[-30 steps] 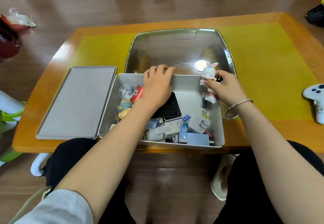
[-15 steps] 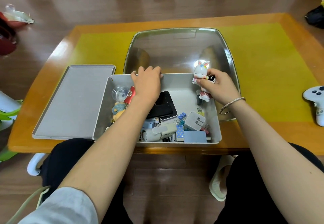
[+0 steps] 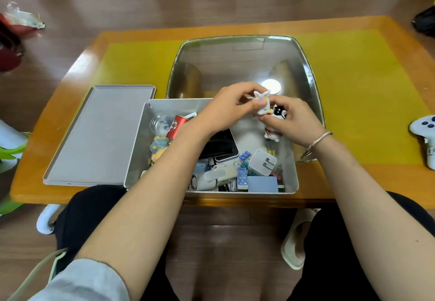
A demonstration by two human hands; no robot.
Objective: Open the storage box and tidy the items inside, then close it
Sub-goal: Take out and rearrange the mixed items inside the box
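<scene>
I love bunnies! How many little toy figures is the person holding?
2: a white bunny figure pinched between the left hand and right hand, and a black-and-white figure in the right hand. Others may be hidden.

Storage box (image 3: 290,159) pale grey, lid (image 3: 98,133) same grey. Table (image 3: 353,183) orange wood with a yellow-green mat (image 3: 364,84). Tray (image 3: 235,65) shiny silver. Bunny figure (image 3: 262,103) white, pink inside the ears, pastel marks on the head. Can (image 3: 176,125) red. Eraser (image 3: 242,178) blue with pale dots. Charger (image 3: 262,162) white. Clips (image 3: 244,156) blue. Controller (image 3: 423,126) white with dark buttons.
</scene>
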